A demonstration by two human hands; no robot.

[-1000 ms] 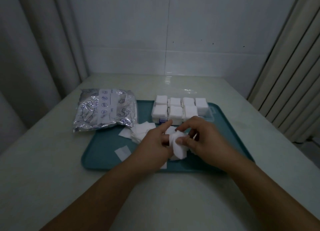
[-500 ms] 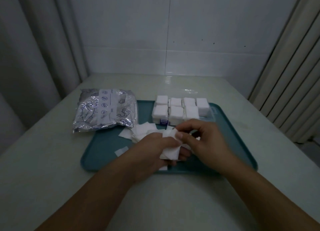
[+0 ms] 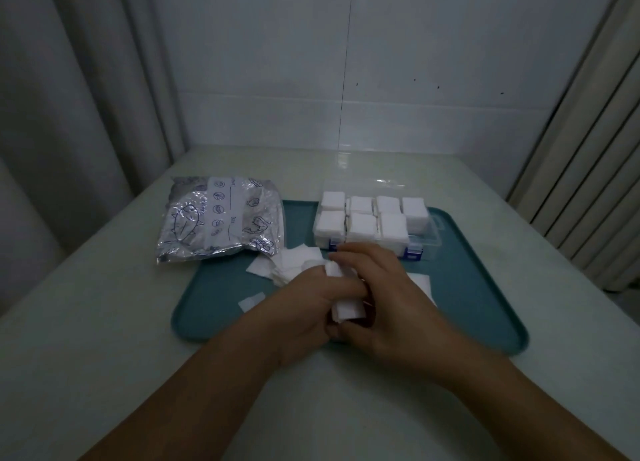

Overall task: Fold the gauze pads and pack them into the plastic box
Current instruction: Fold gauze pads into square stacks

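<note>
Pinching one gauze pad (image 3: 347,309) between them, left hand (image 3: 304,317) and right hand (image 3: 384,298) grip it over the tray's (image 3: 485,287) near edge. Soft, light, limp stuff; best held at the folded edges. Box (image 3: 424,234), nearly full, sits at the tray's far side, loose pads (image 3: 294,263) between.

Bare forearms, no sleeves — hands (image 3: 346,308) w/o gloves.
</note>
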